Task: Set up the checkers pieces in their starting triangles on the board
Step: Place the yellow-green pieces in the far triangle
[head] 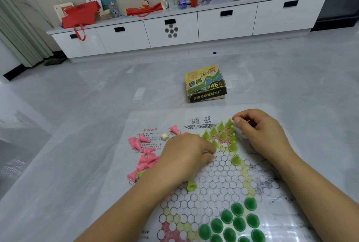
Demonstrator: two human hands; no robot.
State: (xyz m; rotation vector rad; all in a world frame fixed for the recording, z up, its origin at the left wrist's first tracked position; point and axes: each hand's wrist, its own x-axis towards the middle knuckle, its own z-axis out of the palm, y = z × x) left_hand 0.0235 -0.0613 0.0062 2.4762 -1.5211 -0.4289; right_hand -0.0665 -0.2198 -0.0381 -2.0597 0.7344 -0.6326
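Grey floor, paper board: dark green pieces seemingly set at 5 o'clock, light green pieces part-placed at 12, pink pieces heaped loose at 9; left hand, right hand curled at 12, hold unclear.

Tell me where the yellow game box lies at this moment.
In the head view, the game box lies on the floor beyond the far edge of the board, near the middle.

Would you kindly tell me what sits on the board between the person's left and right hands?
In the head view, a cluster of upright light-green pieces stands on the board between the left hand and the right hand.
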